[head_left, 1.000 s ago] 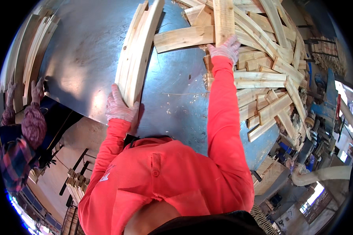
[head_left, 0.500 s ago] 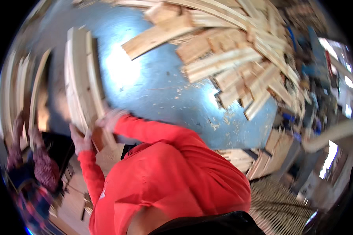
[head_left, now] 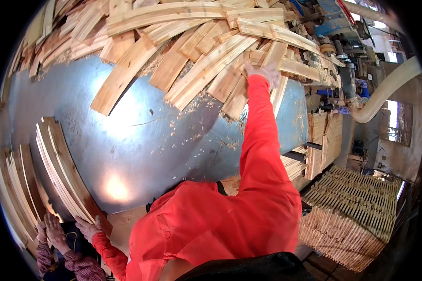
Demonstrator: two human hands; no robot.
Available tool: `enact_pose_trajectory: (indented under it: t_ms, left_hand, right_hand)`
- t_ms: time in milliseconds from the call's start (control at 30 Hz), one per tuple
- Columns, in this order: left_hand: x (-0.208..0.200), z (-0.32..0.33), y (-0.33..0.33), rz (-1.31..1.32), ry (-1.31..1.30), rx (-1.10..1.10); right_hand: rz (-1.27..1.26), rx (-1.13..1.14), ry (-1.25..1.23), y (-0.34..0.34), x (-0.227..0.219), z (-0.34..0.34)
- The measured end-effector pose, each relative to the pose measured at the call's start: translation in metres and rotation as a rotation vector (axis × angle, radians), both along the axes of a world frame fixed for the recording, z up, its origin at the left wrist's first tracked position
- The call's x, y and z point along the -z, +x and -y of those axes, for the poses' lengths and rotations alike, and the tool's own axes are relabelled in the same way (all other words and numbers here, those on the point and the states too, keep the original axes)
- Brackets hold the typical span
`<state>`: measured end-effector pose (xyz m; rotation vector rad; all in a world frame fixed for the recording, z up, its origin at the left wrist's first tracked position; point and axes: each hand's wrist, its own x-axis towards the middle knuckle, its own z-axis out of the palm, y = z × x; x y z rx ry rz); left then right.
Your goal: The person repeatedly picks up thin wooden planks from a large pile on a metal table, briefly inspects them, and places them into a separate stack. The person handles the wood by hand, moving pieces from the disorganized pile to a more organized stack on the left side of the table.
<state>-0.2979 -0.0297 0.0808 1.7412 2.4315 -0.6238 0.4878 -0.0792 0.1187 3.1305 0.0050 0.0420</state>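
Note:
My left hand, in what looks like a thin pale glove, rests against the near end of a stack of narrow boards at the left of the table. Its fingers are spread, with the thumb apart. My right arm stretches far forward. At its end, my right hand is over the pile's right part, beside a short wooden board. That hand is slightly blurred, but its fingers look apart and nothing shows in them. Whether it touches a board, I cannot tell.
A loose heap of wooden boards covers the far side of the blue-grey metal table. At the left, a co-worker's hands are at another board stack. Bundled slats stand right; a thick hose curves beyond.
My right hand has left the board stack and reached out to the heap. My left hand stays at the stack's near end. The view has swung right, and the co-worker's hands have come closer together.

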Motion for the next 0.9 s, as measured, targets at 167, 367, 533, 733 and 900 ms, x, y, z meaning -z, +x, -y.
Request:
enact_pose_trajectory:
  t_ms: [167, 367, 533, 733, 900]
  left_hand:
    - [-0.022, -0.038, 0.150, 0.497, 0.193, 0.283]
    - [0.006, -0.042, 0.405, 2.042, -1.034, -0.254]
    - [0.123, -0.017, 0.428, 1.599, -1.461, 0.204]
    - [0.042, 0.019, 0.433, 1.481, -1.216, 0.101]
    - [-0.002, 0.045, 0.425, 1.162, -1.030, 0.153]
  right_hand:
    - [-0.189, 0.170, 0.195, 0.015, 0.010, 0.026]
    - [-0.805, -0.474, 0.798, -0.135, 0.047, 0.089]
    - [-1.031, -1.114, 0.113, -0.140, -0.061, 0.069]
    - [-0.011, -1.273, -0.004, 0.035, -0.007, 0.029]
    - [-0.218, -0.680, 0.033, 0.013, 0.002, -0.012]
